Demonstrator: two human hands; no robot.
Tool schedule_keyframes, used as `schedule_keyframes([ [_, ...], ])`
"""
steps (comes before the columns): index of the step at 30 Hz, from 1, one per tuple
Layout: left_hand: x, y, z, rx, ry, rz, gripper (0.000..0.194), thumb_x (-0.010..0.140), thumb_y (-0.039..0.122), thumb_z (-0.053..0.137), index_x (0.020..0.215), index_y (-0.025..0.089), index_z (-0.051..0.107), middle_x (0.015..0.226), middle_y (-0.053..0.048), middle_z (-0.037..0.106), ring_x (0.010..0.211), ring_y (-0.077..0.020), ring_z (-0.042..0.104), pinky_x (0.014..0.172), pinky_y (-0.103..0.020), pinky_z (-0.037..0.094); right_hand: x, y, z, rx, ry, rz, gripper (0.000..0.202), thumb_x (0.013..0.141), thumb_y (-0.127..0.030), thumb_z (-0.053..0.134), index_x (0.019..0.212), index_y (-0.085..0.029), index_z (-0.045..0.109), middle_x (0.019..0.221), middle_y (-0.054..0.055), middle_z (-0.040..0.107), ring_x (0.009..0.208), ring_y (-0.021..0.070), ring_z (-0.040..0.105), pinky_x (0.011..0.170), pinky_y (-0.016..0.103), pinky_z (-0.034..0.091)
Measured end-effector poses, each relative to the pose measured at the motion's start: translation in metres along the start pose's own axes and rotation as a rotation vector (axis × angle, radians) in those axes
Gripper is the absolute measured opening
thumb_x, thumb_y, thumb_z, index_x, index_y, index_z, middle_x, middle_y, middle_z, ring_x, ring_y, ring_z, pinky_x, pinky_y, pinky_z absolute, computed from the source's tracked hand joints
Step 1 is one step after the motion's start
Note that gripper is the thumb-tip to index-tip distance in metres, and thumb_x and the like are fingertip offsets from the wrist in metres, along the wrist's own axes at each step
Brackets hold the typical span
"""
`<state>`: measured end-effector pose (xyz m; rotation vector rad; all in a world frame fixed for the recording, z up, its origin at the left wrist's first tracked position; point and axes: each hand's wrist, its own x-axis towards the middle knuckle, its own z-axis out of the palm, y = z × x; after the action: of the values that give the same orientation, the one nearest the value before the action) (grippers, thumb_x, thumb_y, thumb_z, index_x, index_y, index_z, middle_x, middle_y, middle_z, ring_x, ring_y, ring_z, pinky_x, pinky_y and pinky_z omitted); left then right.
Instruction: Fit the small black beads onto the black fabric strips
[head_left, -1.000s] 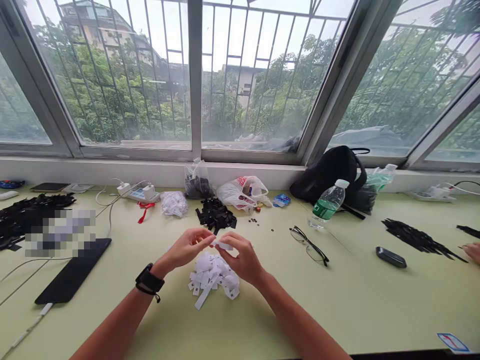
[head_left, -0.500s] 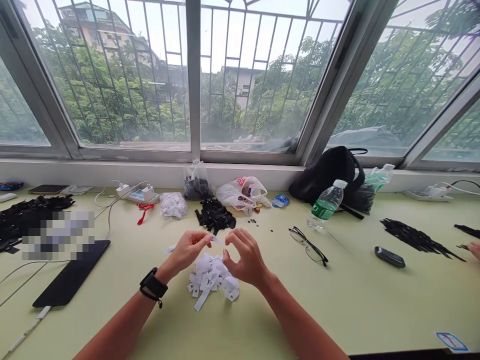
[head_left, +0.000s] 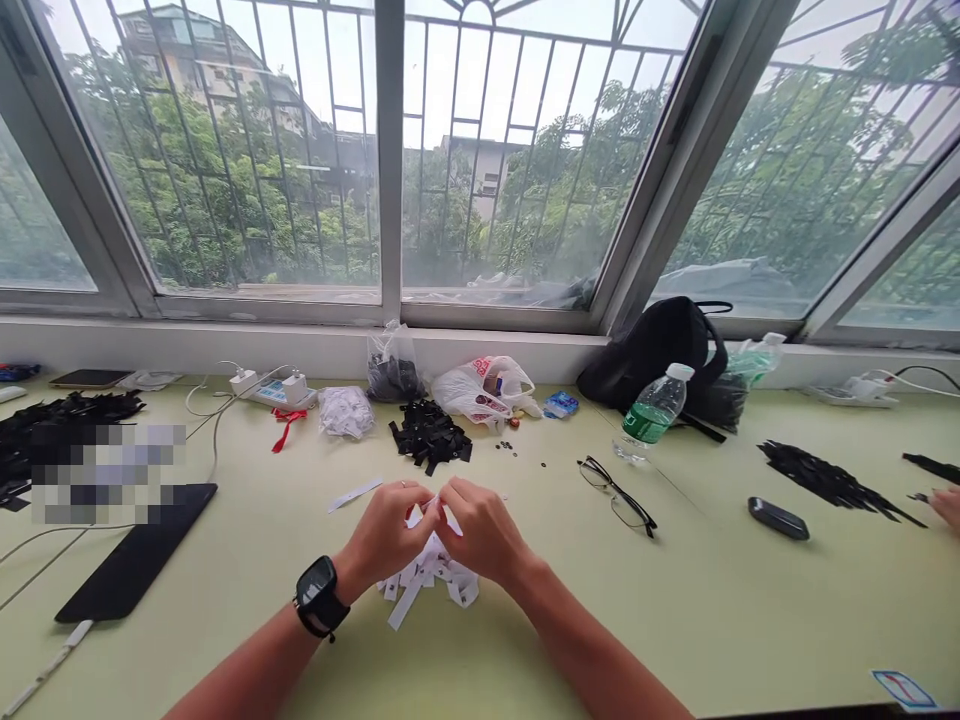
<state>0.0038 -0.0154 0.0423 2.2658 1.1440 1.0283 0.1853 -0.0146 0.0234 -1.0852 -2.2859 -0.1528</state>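
My left hand and my right hand meet fingertip to fingertip above the table. Both are closed in a pinch on a small white fabric strip, mostly hidden by the fingers. Below them lies a loose pile of white strips, some with small dark print, partly covered by my hands. One separate white strip rests just beyond my left hand. A heap of black strips sits farther back, with several small dark round pieces to its right.
Glasses, a black case and a water bottle stand to the right. Plastic bags line the window side. A black tablet-like slab lies left. Another person's hand shows at the right edge, near black strips.
My right hand has moved left and closed its fingers at the white strip, meeting my left hand. Both hands sit slightly lower over the pile.
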Motion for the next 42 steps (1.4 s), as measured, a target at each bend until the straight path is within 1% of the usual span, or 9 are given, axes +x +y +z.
schedule_keyframes([
  [3, 0.0, -0.004, 0.002, 0.042, 0.015, -0.009, 0.032, 0.092, 0.027, 0.052, 0.061, 0.019, 0.056, 0.056, -0.001, 0.054, 0.057, -0.0159, 0.046, 0.061, -0.03, 0.031, 0.0, -0.001, 0.0, -0.01, -0.026, -0.033, 0.016, 0.094, -0.015, 0.048, 0.079, -0.019, 0.053, 0.077, 0.003, 0.057, 0.068, 0.017, 0.049, 0.062, 0.03, 0.03],
  [7, 0.0, -0.009, 0.005, 0.043, 0.015, -0.032, 0.028, 0.09, 0.026, 0.053, 0.063, 0.019, 0.058, 0.057, 0.0, 0.053, 0.057, -0.0149, 0.044, 0.059, -0.03, 0.029, 0.001, -0.001, -0.001, -0.028, -0.051, -0.055, 0.018, 0.095, -0.013, 0.046, 0.079, -0.019, 0.053, 0.077, 0.003, 0.056, 0.068, 0.0169, 0.048, 0.063, 0.031, 0.031],
  [11, 0.001, -0.011, 0.006, 0.031, 0.007, -0.067, 0.03, 0.09, 0.026, 0.052, 0.061, 0.018, 0.054, 0.054, 0.001, 0.047, 0.056, -0.0135, 0.039, 0.056, -0.029, 0.025, 0.001, 0.0, -0.001, -0.06, -0.063, -0.073, 0.02, 0.096, -0.013, 0.044, 0.079, -0.019, 0.052, 0.078, 0.004, 0.056, 0.068, 0.0172, 0.048, 0.063, 0.031, 0.031],
  [18, 0.001, -0.007, 0.003, 0.073, -0.017, -0.03, 0.032, 0.087, 0.023, 0.052, 0.056, 0.019, 0.043, 0.052, 0.003, 0.039, 0.055, -0.0129, 0.034, 0.056, -0.03, 0.023, -0.001, 0.0, 0.001, -0.088, -0.078, -0.065, 0.019, 0.096, -0.015, 0.047, 0.079, -0.018, 0.054, 0.077, 0.004, 0.058, 0.068, 0.0169, 0.049, 0.063, 0.031, 0.029],
  [26, -0.001, -0.002, 0.005, 0.097, -0.014, -0.002, 0.034, 0.084, 0.019, 0.052, 0.056, 0.019, 0.033, 0.052, 0.006, 0.032, 0.054, -0.0113, 0.026, 0.057, -0.03, 0.02, -0.002, 0.0, 0.002, -0.155, -0.144, -0.071, 0.019, 0.096, -0.019, 0.051, 0.078, -0.018, 0.055, 0.075, 0.003, 0.058, 0.065, 0.0161, 0.05, 0.059, 0.032, 0.026],
  [29, -0.002, -0.002, 0.006, 0.056, -0.018, -0.011, 0.034, 0.081, 0.016, 0.052, 0.056, 0.018, 0.029, 0.054, 0.007, 0.024, 0.056, -0.0107, 0.022, 0.057, -0.029, 0.019, -0.003, -0.001, 0.004, -0.19, -0.161, -0.062, 0.018, 0.096, -0.018, 0.051, 0.078, -0.019, 0.053, 0.075, 0.002, 0.058, 0.064, 0.016, 0.049, 0.057, 0.032, 0.024],
  [32, -0.002, -0.003, 0.007, -0.024, -0.056, -0.043, 0.032, 0.079, 0.014, 0.051, 0.058, 0.019, 0.027, 0.059, 0.006, 0.019, 0.059, -0.0106, 0.02, 0.055, -0.028, 0.016, -0.004, -0.003, 0.007, -0.223, -0.162, -0.06, 0.016, 0.096, -0.021, 0.051, 0.081, -0.019, 0.053, 0.076, 0.003, 0.058, 0.063, 0.0168, 0.05, 0.057, 0.032, 0.023],
  [35, -0.002, -0.004, 0.008, -0.111, -0.081, -0.074, 0.03, 0.078, 0.014, 0.05, 0.06, 0.019, 0.026, 0.062, 0.006, 0.019, 0.061, -0.0104, 0.02, 0.055, -0.028, 0.015, -0.004, -0.004, 0.01, -0.227, -0.16, -0.066, 0.017, 0.099, -0.024, 0.048, 0.083, -0.018, 0.052, 0.077, 0.003, 0.058, 0.064, 0.0177, 0.051, 0.057, 0.032, 0.025],
  [42, -0.002, -0.008, 0.01, -0.304, -0.127, -0.123, 0.028, 0.079, 0.015, 0.05, 0.06, 0.019, 0.029, 0.063, 0.005, 0.021, 0.061, -0.0102, 0.021, 0.054, -0.027, 0.015, -0.004, -0.005, 0.008, -0.213, -0.174, -0.043, 0.022, 0.101, -0.024, 0.04, 0.082, -0.019, 0.051, 0.076, 0.004, 0.057, 0.061, 0.0177, 0.048, 0.056, 0.033, 0.024],
])
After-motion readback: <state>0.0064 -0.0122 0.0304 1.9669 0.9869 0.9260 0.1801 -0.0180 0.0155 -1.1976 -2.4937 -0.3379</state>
